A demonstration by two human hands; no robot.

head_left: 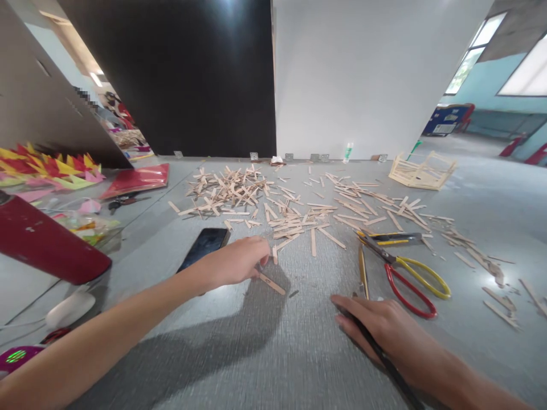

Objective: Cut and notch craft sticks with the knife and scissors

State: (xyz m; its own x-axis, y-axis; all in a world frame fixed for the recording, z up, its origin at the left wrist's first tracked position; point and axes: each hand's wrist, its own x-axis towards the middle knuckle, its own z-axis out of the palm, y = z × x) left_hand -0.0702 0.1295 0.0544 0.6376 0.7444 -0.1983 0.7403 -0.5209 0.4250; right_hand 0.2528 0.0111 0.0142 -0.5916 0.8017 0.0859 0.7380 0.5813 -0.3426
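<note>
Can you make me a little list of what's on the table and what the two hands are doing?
left hand: fingers pinch one end of a flat wooden stick lying on the grey table
right hand: rests on the table with a thin dark tool under its fingers
phone: dark screen up, just behind the left hand
scissors: red and yellow handles, right of the hands
stick pile: many loose sticks scattered farther back
stick frame: small box shape, far right
coloured paper: far left
</note>
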